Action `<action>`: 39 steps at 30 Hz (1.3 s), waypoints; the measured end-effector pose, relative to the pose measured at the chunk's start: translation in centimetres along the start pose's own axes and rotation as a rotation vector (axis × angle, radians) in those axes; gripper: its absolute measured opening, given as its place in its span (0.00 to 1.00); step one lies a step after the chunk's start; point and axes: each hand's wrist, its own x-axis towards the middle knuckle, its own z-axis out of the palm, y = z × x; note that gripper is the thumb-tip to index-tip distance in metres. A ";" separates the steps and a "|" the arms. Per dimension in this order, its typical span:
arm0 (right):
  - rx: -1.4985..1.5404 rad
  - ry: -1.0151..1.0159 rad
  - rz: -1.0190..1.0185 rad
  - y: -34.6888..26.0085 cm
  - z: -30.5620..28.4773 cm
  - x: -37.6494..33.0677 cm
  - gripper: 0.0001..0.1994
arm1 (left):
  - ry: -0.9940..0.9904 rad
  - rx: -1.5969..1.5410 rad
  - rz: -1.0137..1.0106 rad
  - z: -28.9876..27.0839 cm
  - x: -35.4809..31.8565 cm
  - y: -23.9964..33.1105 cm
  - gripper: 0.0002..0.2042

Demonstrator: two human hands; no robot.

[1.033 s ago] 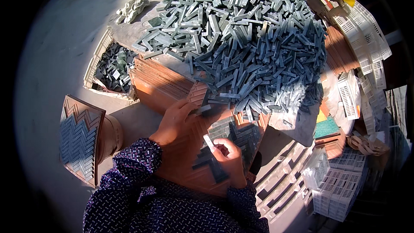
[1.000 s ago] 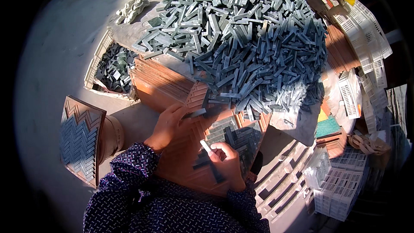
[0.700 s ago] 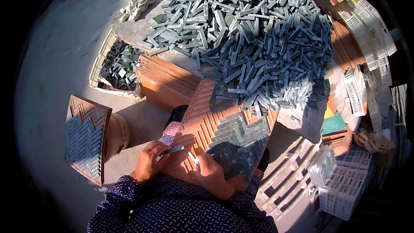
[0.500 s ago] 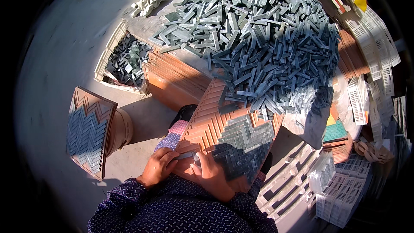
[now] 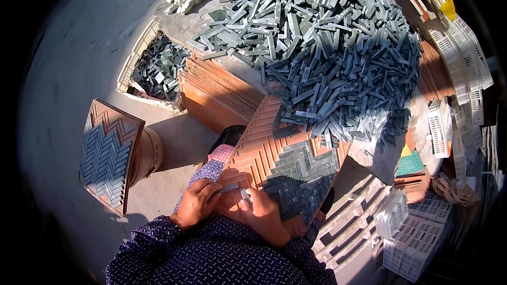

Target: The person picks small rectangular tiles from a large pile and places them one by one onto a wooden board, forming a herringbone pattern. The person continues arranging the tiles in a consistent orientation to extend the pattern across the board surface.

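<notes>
A terracotta-coloured grooved tray [image 5: 252,150] lies slanted across my lap. Grey-green stone strips [image 5: 301,171] fill its lower right part in a herringbone pattern, while the upper left grooves are bare. At the tray's near left edge, my left hand [image 5: 198,203] is closed, its fingertips on a grey stone strip [image 5: 228,187]. My right hand [image 5: 264,214] pinches a short, pale grey stone strip [image 5: 245,196] between thumb and fingers, just above the tray. Beyond the tray's far end rises a large heap of loose stone strips [image 5: 317,47].
To the left, another patterned tray [image 5: 110,155] rests on a round drum [image 5: 149,150]. A cream crate [image 5: 138,55] holds dark stone pieces beside stacked terracotta trays [image 5: 216,92]. White gloves [image 5: 186,0] lie farther back. White plastic baskets [image 5: 414,243] and a slatted pallet [image 5: 351,219] stand at right.
The pale strip in my right hand now stands more upright and shows more plainly between the fingers. My left hand stays at the tray's edge. The view has shifted slightly.
</notes>
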 end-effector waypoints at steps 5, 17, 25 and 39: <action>-0.023 0.098 -0.108 0.5 -0.1 0.7 0.15 | 0.014 -0.027 -0.044 -0.1 0.0 0.0 0.10; 0.013 0.081 -0.085 0.4 -0.1 1.4 0.11 | 0.044 -0.003 -0.003 0.3 0.6 0.3 0.10; 0.145 0.092 0.007 0.2 -1.7 2.1 0.12 | 0.046 0.047 0.036 1.4 1.7 -0.4 0.11; 0.129 0.008 -0.037 0.9 -2.6 1.5 0.12 | -0.136 -0.035 0.034 0.4 3.9 0.1 0.10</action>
